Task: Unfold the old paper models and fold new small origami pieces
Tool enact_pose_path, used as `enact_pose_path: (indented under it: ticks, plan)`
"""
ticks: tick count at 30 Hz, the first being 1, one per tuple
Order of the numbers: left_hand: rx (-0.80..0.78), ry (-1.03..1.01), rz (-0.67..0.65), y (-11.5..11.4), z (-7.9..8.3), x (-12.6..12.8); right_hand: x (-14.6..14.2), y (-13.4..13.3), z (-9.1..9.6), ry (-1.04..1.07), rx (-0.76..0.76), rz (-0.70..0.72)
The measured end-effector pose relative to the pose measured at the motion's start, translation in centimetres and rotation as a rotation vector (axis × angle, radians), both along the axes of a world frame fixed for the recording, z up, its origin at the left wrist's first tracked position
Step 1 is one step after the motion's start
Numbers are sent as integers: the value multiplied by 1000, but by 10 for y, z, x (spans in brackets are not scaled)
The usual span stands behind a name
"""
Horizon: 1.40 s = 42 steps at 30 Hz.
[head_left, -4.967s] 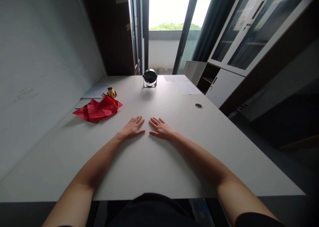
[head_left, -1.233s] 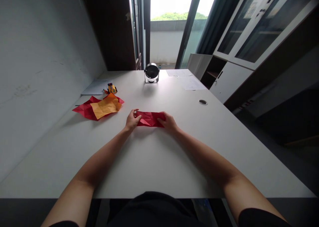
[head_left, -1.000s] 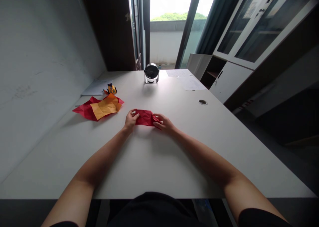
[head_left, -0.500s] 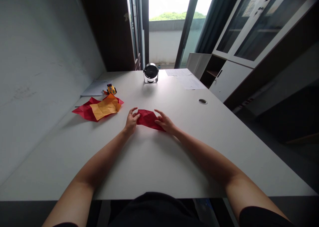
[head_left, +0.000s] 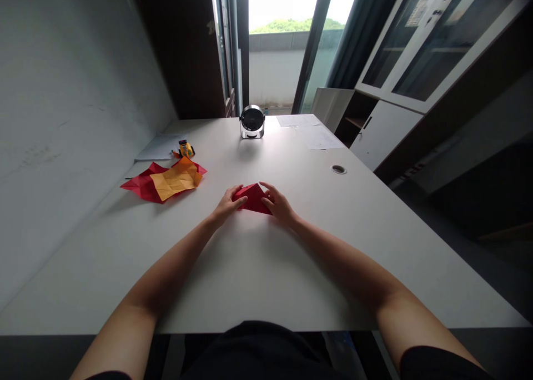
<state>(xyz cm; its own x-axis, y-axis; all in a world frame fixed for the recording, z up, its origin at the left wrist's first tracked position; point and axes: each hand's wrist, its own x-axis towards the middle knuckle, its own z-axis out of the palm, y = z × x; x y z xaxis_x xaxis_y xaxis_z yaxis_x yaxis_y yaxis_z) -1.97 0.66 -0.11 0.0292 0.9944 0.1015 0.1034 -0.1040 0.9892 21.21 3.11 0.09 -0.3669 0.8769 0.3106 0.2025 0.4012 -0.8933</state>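
A small folded red paper, now roughly triangular, lies on the white table in front of me. My left hand rests on its left edge with the fingers pressed flat onto the paper. My right hand holds the right edge, fingers curled over the fold. Both hands touch the paper and pin it to the table.
A pile of creased red paper topped by an orange sheet lies at the left. Behind it sit a small yellow toy and white sheets. A small round fan stands at the far edge, and a cable hole is at the right.
Five seconds ago both hands lay flat on the bare table. Since then a red sheet came to the centre and was folded from a long strip into a smaller triangular shape.
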Motion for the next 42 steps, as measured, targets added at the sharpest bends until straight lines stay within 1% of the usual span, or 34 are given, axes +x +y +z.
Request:
enact_pose_path:
  ticks: [2,4,7,9,13,16,21,23,26,31,33,36,39,42]
  plan:
    - [-2,70,-22,1,2,-3,0,0,1,9,17,-8]
    - [-12,84,-76,1,5,-4,1,1,0,24,31,-15]
    - [-46,9,-202,-2,10,-3,1,3,-2,34,60,-26]
    - [-70,-36,-248,-4,12,-2,1,3,-3,26,76,-36]
    - [-89,-31,-240,-8,13,-2,2,3,-2,-3,68,-54]
    - [-101,-64,-249,-7,13,-3,4,3,-1,-21,61,-64]
    - [-171,-103,-280,-4,11,-7,7,4,0,-99,74,-66]
    - [-159,-93,-261,-3,10,-8,7,4,1,-107,50,-54]
    - [-117,-55,-190,-4,11,-8,5,2,2,-113,10,-10]
    - [-68,24,-209,-10,13,2,0,-6,4,-186,-6,145]
    - [-20,78,-164,-13,12,7,-1,-8,4,-198,1,176]
    - [40,123,-81,-15,12,13,-2,-8,2,-187,1,178]
    - [54,59,19,-14,11,12,-1,-2,-2,-87,-47,132]
    - [38,-141,148,-8,11,9,2,5,-4,81,-106,57]
